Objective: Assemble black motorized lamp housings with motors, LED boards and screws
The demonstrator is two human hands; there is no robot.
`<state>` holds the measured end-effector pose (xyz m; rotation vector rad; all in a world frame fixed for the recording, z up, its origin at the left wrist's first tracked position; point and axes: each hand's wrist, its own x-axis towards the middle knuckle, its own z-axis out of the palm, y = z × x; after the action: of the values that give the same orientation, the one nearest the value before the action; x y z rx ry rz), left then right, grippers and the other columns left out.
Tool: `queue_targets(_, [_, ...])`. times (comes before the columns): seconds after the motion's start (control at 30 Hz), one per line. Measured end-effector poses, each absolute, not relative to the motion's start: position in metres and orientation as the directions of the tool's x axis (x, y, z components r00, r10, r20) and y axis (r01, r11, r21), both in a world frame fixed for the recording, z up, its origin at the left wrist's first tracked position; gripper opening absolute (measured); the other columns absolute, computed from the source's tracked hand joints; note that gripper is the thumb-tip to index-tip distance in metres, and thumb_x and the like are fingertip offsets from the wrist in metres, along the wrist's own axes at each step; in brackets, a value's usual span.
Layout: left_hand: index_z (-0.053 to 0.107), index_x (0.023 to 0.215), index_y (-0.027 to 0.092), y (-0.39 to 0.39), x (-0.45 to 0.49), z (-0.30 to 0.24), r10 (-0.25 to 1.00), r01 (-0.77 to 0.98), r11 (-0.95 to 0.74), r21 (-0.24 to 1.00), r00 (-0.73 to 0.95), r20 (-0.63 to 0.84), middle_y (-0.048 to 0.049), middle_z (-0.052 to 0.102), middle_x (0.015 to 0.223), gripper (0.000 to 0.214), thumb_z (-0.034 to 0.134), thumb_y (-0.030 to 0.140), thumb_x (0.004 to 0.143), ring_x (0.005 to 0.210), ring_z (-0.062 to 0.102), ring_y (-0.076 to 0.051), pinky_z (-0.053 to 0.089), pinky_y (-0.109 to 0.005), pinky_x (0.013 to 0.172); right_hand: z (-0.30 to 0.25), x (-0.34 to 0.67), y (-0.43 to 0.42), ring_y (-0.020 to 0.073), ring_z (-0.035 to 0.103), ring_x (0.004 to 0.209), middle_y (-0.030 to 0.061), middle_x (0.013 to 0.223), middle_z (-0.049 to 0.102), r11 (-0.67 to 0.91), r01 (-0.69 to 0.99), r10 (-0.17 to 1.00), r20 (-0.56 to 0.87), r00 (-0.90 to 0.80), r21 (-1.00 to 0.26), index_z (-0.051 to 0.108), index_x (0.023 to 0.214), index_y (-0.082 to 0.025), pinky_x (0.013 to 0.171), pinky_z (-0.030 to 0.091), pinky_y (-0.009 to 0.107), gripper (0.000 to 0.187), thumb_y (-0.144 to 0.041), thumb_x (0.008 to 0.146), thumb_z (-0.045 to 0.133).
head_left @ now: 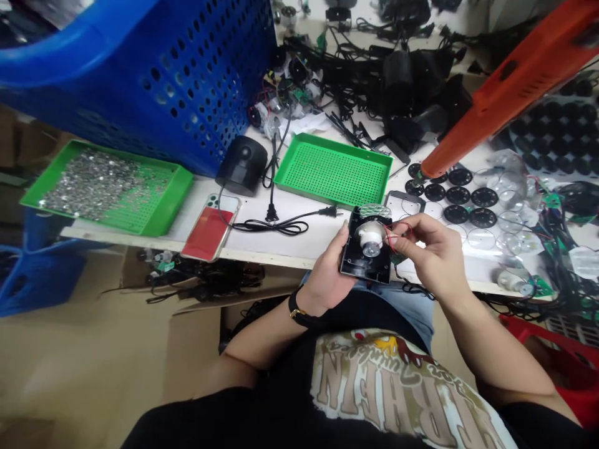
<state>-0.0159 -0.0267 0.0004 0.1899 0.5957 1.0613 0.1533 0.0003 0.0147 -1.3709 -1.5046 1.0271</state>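
Observation:
My left hand (pixel 330 271) grips a black square plastic housing (pixel 362 265) from its left side, just above my lap at the table's front edge. A small white motor (pixel 371 239) with a metal shaft sits in the middle of the housing. My right hand (pixel 428 252) is closed at the motor's right side, its fingertips pinching thin red wires (pixel 402 232) that run from it. A small green circuit board peeks out under the right fingers.
A green perforated tray (pixel 333 169) lies just behind the hands, another green tray (pixel 105 187) of small metal parts at left. A blue basket (pixel 154 75), a phone (pixel 210 226), a black power cord (pixel 276 221), black discs and clear lenses (pixel 468 199) and an orange tool (pixel 510 81) crowd the table.

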Motion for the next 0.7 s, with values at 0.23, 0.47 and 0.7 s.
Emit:
queue_targets(0.23, [0.074, 0.11, 0.016, -0.026, -0.017, -0.002, 0.832, -0.725, 0.531, 0.438, 0.347, -0.433, -0.0086, 0.078, 0.117, 0.041, 0.052, 0.05, 0.102, 0.128, 0.065, -0.03, 0.05, -0.046, 0.111, 0.022, 0.155, 0.008, 0.0129, 0.053, 0.065, -0.0011, 0.074, 0.067, 0.112, 0.411, 0.987, 0.054, -0.151, -0.905, 0.069, 0.077, -0.02, 0.063, 0.041, 0.029, 0.011, -0.025, 0.081, 0.078])
queue_targets(0.47, [0.073, 0.116, 0.017, -0.026, -0.018, 0.002, 0.801, -0.715, 0.569, 0.406, 0.372, -0.469, -0.0083, 0.077, 0.116, 0.043, 0.046, 0.049, 0.106, 0.123, 0.067, -0.029, 0.052, -0.046, 0.108, 0.023, 0.155, 0.011, 0.0142, 0.054, 0.069, -0.0001, 0.077, 0.069, 0.155, 0.451, 0.975, 0.063, -0.212, -0.879, 0.07, 0.078, -0.02, 0.065, 0.041, 0.03, 0.008, -0.024, 0.083, 0.076])
queue_targets(0.7, [0.074, 0.112, 0.016, -0.026, -0.019, 0.004, 0.8, -0.72, 0.567, 0.4, 0.365, -0.476, -0.0084, 0.079, 0.108, 0.05, 0.034, 0.046, 0.11, 0.115, 0.07, -0.027, 0.054, -0.046, 0.106, 0.025, 0.156, 0.012, 0.0155, 0.056, 0.071, 0.0, 0.078, 0.07, 0.188, 0.479, 0.968, 0.078, -0.24, -0.857, 0.07, 0.08, -0.02, 0.069, 0.041, 0.031, 0.006, -0.022, 0.084, 0.075])
